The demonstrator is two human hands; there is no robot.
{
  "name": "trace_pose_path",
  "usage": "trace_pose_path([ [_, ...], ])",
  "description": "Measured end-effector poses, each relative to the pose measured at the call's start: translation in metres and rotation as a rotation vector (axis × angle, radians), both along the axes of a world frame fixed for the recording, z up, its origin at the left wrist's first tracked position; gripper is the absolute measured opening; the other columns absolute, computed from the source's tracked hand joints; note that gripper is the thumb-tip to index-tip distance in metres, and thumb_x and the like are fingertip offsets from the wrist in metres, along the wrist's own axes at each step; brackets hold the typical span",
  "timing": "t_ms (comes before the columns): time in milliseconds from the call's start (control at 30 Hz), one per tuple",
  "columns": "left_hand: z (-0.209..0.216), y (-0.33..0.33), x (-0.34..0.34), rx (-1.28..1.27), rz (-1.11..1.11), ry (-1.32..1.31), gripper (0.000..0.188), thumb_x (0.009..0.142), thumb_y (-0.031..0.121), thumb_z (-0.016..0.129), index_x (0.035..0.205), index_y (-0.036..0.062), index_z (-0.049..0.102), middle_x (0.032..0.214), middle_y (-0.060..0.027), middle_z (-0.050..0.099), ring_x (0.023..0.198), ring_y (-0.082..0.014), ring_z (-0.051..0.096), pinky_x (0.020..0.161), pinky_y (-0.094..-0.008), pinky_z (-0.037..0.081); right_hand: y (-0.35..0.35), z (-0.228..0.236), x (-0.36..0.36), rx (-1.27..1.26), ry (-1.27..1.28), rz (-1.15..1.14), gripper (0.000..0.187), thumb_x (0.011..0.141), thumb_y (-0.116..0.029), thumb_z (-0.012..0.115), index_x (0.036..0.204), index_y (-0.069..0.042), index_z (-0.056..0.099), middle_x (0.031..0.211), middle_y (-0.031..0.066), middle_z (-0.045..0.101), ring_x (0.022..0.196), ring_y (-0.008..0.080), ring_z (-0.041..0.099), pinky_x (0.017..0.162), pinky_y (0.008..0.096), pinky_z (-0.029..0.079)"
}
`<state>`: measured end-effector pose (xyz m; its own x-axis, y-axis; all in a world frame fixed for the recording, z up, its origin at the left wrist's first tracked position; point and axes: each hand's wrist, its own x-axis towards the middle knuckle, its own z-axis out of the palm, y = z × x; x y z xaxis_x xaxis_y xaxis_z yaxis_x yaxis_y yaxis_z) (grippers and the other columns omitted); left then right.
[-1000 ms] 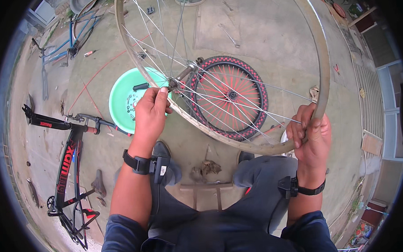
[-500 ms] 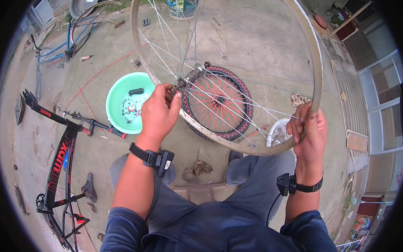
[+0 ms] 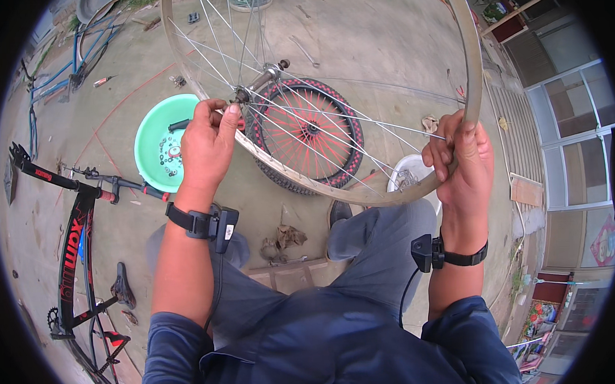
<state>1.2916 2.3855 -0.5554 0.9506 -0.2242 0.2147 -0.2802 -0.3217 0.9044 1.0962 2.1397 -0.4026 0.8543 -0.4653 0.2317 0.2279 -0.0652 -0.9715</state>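
A bare bicycle wheel rim (image 3: 290,187) with silver spokes is held up tilted in front of me, without a tyre. My right hand (image 3: 463,153) grips the rim's right side, fingers curled round its inner edge. At the wheel's middle sits a worn metal hub (image 3: 266,77) with its axle end (image 3: 240,96) towards me. The thumb and fingers of my left hand (image 3: 211,138) are closed together at that axle end; whether a small part lies between the fingertips is hidden. Below the rim, a second wheel (image 3: 312,129) with red spokes and a black-and-red tyre lies on the ground.
A green basin (image 3: 157,123) with small metal parts stands left of the wheels. A white bowl (image 3: 410,171) of small metal pieces is near my right knee. A black-and-red bicycle frame (image 3: 71,247) and a saddle (image 3: 122,286) lie at left, a blue bicycle frame (image 3: 73,71) farther off.
The whole view has shifted, so the ground things sit farther left and higher. The wheel stays held up in both hands; my left fingers have shifted slightly at the axle end.
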Motion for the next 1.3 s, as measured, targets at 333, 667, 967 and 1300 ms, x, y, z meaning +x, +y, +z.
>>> trace_pose_path([
  [333,0.004,-0.001,0.001,-0.056,-0.023,-0.002,0.028,0.095,0.027,0.063,0.099,0.0000,0.060,0.072,-0.0071,0.065,0.062,-0.0137,0.062,0.057,-0.0284,0.048,0.010,0.008,0.007,-0.149,0.050,-0.058,0.038,0.101,-0.039,0.052,0.082,-0.008,0.046,0.064,-0.0011,0.041,0.046,0.0054,0.036,0.054,0.0235,0.039],
  [667,0.005,-0.001,-0.002,-0.046,-0.044,-0.039,0.028,0.095,0.027,0.063,0.099,-0.0004,0.060,0.075,-0.0069,0.067,0.061,-0.0113,0.061,0.058,-0.0283,0.049,0.013,0.009,0.011,-0.164,0.053,-0.084,0.036,0.101,-0.039,0.053,0.082,-0.008,0.047,0.064,-0.0015,0.040,0.046,0.0052,0.036,0.053,0.0238,0.039],
  [967,0.006,0.007,0.004,-0.084,-0.116,0.252,0.031,0.099,0.030,0.056,0.102,0.0003,0.062,0.077,-0.0061,0.065,0.063,-0.0135,0.061,0.059,-0.0285,0.050,0.007,0.008,0.009,-0.061,-0.011,-0.021,0.020,0.100,-0.024,0.057,0.090,-0.006,0.058,0.070,-0.0025,0.048,0.054,0.0058,0.043,0.053,0.0251,0.041],
  [1300,-0.002,0.004,0.002,-0.124,-0.063,-0.026,0.026,0.093,0.021,0.064,0.109,0.0006,0.061,0.084,-0.0093,0.068,0.072,-0.0145,0.065,0.064,-0.0284,0.051,0.006,0.010,0.009,-0.066,-0.033,0.025,0.025,0.099,-0.029,0.059,0.096,-0.004,0.056,0.067,-0.0018,0.048,0.046,0.0049,0.036,0.049,0.0227,0.032],
])
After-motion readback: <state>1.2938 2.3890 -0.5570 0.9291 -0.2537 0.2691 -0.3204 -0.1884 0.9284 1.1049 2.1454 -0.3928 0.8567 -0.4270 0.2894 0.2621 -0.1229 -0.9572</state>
